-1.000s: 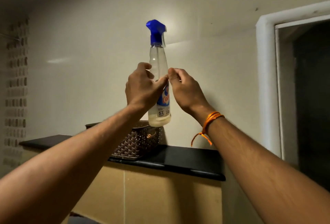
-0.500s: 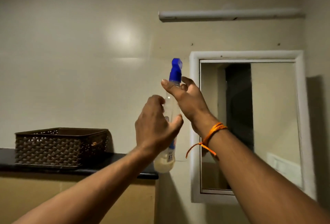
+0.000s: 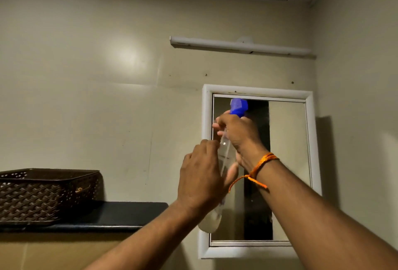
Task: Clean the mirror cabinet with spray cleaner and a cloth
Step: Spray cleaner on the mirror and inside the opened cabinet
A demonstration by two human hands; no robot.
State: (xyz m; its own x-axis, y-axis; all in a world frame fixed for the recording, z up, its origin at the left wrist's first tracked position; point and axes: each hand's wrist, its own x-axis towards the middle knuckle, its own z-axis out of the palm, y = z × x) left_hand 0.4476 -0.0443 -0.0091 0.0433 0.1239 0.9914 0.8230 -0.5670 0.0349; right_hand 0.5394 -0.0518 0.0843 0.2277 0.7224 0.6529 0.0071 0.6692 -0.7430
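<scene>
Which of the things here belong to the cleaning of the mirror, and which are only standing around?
For the job:
- spray bottle, gripped by the left hand and the right hand
- mirror cabinet
- no cloth is in view

Just there:
- basket on the dark shelf
- tube light above the cabinet

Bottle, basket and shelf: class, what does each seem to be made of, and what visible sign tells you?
Bottle: clear plastic, probably; the body is see-through with a glint, and the spray head is opaque glossy blue.
Basket: likely moulded brown plastic; its walls show a regular openwork woven pattern.
Shelf: dark, smooth slab, perhaps polished stone; the look leaves it open.
</scene>
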